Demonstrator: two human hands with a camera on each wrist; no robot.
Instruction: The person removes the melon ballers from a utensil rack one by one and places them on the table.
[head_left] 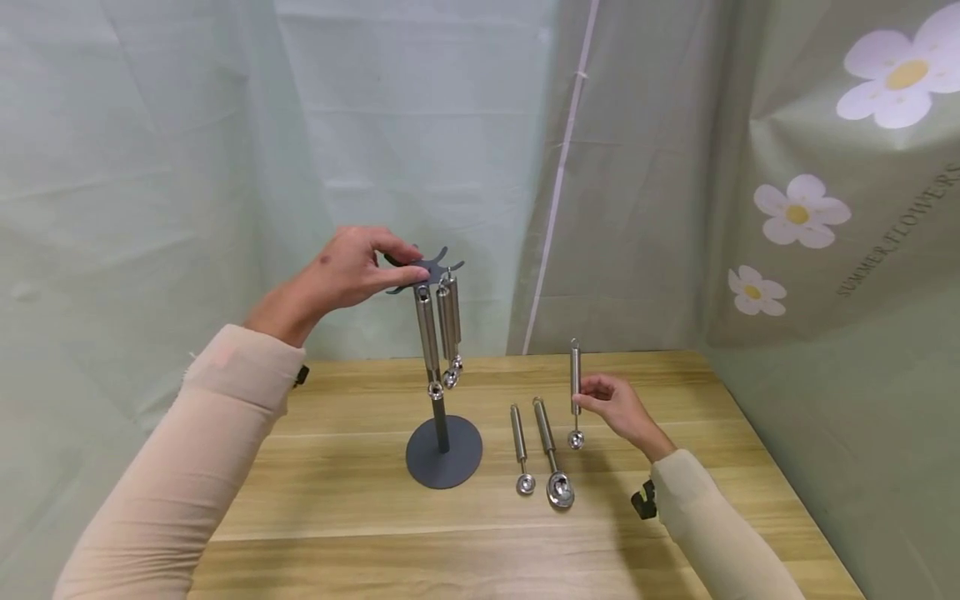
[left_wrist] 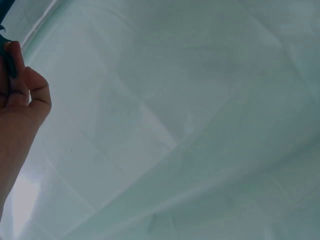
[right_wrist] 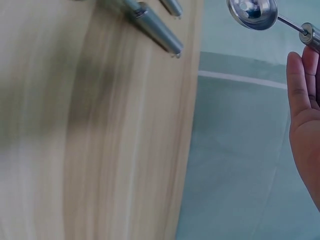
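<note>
Between right fingers (head_left: 592, 406) (upright): scoop (head_left: 575, 392)

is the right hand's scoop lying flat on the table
No, the right hand holds the scoop upright above the table, beside two scoops lying flat.

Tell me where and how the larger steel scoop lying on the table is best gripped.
Grip the larger scoop mid-handle, coming from above with fingers on either side of the shaft. It lies flat on the table, bowl toward the person, and the handle is long, round and straight. The smaller scoop lies close on its left, so the right side looks freer.
</note>
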